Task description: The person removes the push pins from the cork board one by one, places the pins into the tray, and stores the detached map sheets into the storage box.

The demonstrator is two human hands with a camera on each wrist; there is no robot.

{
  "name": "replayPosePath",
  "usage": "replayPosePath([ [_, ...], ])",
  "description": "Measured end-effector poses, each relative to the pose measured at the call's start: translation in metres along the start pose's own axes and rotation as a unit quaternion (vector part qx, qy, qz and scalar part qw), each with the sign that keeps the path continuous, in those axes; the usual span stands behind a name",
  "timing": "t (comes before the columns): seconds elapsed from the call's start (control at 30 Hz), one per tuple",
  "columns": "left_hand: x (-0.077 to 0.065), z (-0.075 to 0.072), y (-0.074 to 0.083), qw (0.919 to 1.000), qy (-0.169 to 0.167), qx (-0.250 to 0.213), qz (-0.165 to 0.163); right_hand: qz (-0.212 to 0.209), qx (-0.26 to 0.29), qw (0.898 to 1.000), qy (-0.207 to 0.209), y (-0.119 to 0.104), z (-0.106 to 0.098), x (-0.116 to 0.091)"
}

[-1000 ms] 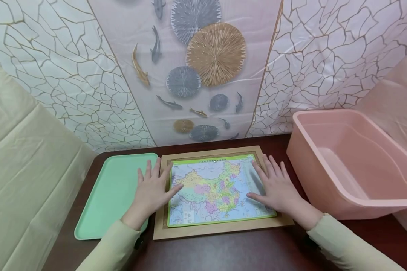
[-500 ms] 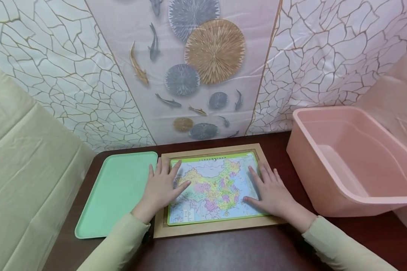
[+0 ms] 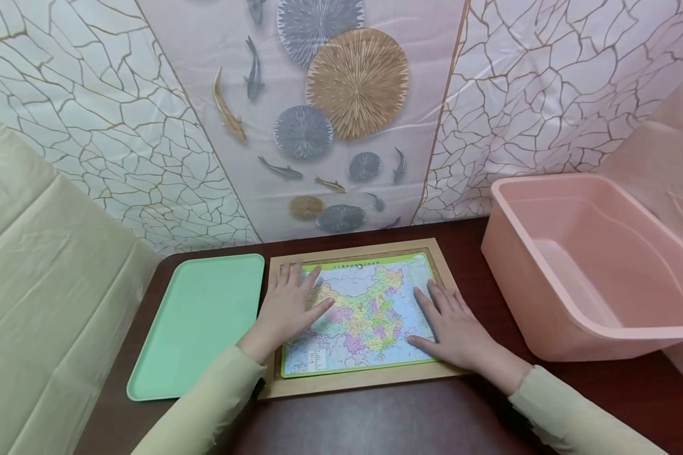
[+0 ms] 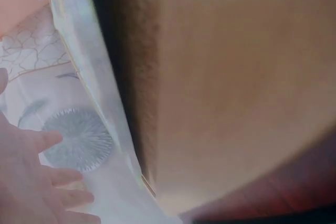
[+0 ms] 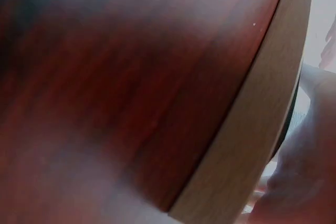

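Head: left hand [image 3: 287, 309] shifted right, right hand [image 3: 456, 327] slightly left, both farther in over map [image 3: 355, 316], lying within frame [image 3: 375, 378]; work seemingly centred on map. Fingers of both straight, spread, gripping nothing; contact unclear. Count: two hands, one map, one frame, one tray [image 3: 199, 322] at left, one tub [image 3: 515, 278] at right.

Left wrist: frame border, straight fingers.

Right wrist: table [image 5: 131, 93], frame edge; hand blurred.

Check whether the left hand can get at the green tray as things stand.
Probably yes. The left hand is over the left part of the map, the green tray lies just left of the wooden frame, and nothing visible blocks the way.
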State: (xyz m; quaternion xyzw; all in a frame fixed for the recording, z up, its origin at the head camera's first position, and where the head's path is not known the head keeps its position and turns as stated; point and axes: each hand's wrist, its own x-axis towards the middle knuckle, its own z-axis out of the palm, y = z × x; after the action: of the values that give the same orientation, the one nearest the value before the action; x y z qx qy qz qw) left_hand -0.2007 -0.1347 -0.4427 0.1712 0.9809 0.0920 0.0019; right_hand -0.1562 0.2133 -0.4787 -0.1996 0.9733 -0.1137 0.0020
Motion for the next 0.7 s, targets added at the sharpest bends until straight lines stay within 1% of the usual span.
replayPosePath([
  [0.1, 0.005, 0.0, 0.003, 0.9999, -0.005, 0.006, 0.007, -0.004, 0.005, 1.0, -0.004, 0.001, 0.001, -0.001],
  [0.27, 0.014, 0.001, 0.009, 0.9997, -0.004, 0.009, 0.021, -0.009, 0.01, 1.0, -0.009, 0.002, 0.001, -0.004],
  [0.4, 0.022, 0.0, 0.012, 0.9994, -0.007, -0.002, 0.032, -0.013, 0.006, 1.0, -0.012, 0.003, 0.001, -0.004],
  [0.5, 0.028, -0.001, 0.014, 0.9989, -0.006, -0.007, 0.046, -0.014, 0.002, 1.0, -0.016, 0.003, 0.0, -0.004],
  [0.6, 0.035, -0.002, 0.015, 0.9981, -0.004, -0.003, 0.061, -0.014, 0.001, 1.0, -0.018, 0.004, 0.0, -0.003],
  [0.7, 0.041, -0.003, 0.016, 0.9977, -0.006, 0.005, 0.068, -0.015, 0.002, 1.0, -0.019, 0.004, 0.0, -0.003],
])
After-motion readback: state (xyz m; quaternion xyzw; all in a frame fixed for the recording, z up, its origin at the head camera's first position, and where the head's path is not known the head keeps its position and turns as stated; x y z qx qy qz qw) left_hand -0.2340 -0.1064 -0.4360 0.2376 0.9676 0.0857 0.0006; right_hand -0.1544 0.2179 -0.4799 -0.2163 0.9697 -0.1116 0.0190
